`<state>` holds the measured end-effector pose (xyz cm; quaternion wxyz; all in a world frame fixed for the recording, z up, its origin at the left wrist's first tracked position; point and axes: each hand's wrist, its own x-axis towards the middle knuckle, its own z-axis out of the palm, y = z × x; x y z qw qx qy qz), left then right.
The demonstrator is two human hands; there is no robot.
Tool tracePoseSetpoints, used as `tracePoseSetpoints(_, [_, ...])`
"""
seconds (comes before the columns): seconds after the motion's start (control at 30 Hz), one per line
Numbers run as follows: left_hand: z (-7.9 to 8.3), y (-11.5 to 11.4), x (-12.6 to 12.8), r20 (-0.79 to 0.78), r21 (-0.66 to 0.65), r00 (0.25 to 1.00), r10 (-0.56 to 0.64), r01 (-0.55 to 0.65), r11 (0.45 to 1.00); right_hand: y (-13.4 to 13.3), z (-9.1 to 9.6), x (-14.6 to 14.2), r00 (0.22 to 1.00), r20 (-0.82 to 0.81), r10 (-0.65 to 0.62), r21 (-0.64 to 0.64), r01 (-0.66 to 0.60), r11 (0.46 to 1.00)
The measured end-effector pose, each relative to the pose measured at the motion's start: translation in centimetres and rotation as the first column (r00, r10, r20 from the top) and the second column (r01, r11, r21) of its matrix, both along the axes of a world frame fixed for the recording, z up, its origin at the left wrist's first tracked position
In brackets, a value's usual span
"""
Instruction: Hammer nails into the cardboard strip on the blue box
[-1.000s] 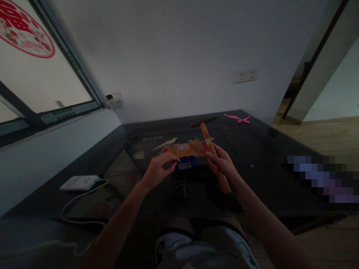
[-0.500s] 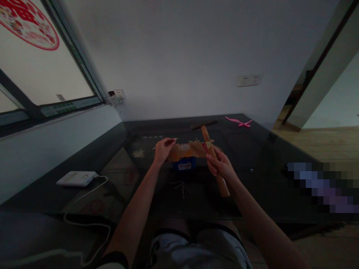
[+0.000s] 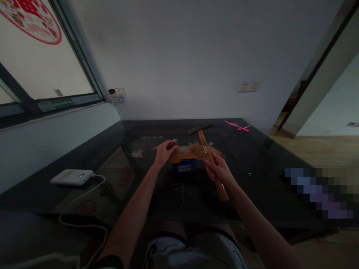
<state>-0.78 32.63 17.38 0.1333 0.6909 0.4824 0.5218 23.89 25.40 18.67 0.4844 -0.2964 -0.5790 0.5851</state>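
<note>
Plain pale wall (image 3: 174,56) rises beyond a glossy, dark surface (image 3: 258,201) that mirrors the room dimly. Between the hands, a long brown piece (image 3: 190,152), speckled and uneven, lies across a small blue box (image 3: 183,166) with a pale label; what it is made of is unclear. The left hand (image 3: 166,152) is at its near-left end, fingers curled close together; whether they pinch something small cannot be told. The right hand (image 3: 218,168) is closed around the smooth wooden handle of a hammer (image 3: 205,148), its dark, narrow head beyond the fingers. This looks like positioning, with the hammer held ready; from here, a controlled move would call for a steady piece and left fingers clear of the head. Thin, straight metal-looking sticks (image 3: 182,189) lie loosely crossed on the near side, between the forearms.
</note>
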Motion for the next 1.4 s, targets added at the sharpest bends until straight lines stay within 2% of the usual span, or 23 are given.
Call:
tracePoseSetpoints(0.13, [0.0,-0.1,0.1,-0.036,0.004,0.999,0.001,-0.001,1.000,0.1,1.2,0.0,0.990,0.138,0.002,0.043,-0.008,0.999])
tracePoseSetpoints(0.37, [0.0,-0.1,0.2,-0.027,-0.013,1.000,0.012,-0.012,1.000,-0.3,7.7,0.7,0.872,0.490,0.025,0.122,-0.097,0.988])
tracePoseSetpoints(0.5, [-0.1,0.0,0.2,-0.022,-0.014,1.000,0.008,-0.009,1.000,-0.2,10.0,0.2,0.781,0.619,0.085,0.108,-0.191,0.976])
tracePoseSetpoints(0.6, [-0.4,0.1,0.1,0.002,-0.001,1.000,-0.003,0.003,1.000,0.1,10.3,-0.2,0.716,0.690,0.110,0.096,-0.241,0.966])
tracePoseSetpoints(0.7, [-0.4,0.1,0.0,0.006,-0.007,1.000,0.021,-0.020,1.000,0.3,10.3,-0.4,0.687,0.715,0.126,0.079,-0.259,0.963])
tracePoseSetpoints(0.9, [-0.1,-0.1,0.2,-0.028,-0.026,0.999,0.047,-0.048,0.999,0.2,10.4,-0.5,0.727,0.680,0.091,0.120,-0.233,0.965])
tracePoseSetpoints(1.07, [0.1,-0.3,0.3,-0.026,-0.048,0.999,0.047,-0.048,0.998,0.2,9.8,-0.7,0.696,0.705,0.135,0.078,-0.265,0.961])
tracePoseSetpoints(1.27, [-0.1,-0.2,0.1,-0.033,-0.044,0.998,0.045,-0.047,0.998,0.2,10.0,-0.5,0.728,0.679,0.096,0.142,-0.258,0.956])
tracePoseSetpoints(1.4, [-0.4,0.1,0.0,-0.042,-0.044,0.998,0.048,-0.050,0.998,0.1,9.7,-0.6,0.703,0.697,0.141,0.094,-0.284,0.954])
